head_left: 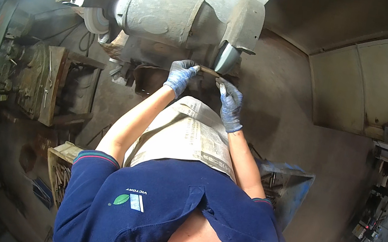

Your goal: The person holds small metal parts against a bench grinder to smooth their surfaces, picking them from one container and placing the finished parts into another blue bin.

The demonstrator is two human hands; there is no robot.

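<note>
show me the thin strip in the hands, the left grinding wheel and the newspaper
Thin strip (210, 71), head view: bare middle
Left grinding wheel (96, 21), head view: exposed lower part
Newspaper (185, 135), head view: middle

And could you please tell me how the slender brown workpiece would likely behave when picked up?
The slender brown workpiece is probably stiff, since it spans the gap between the left hand and right hand without visible sag. It seems likely light, being thin and held by the fingers near its ends. Its material is hard to tell.
</note>
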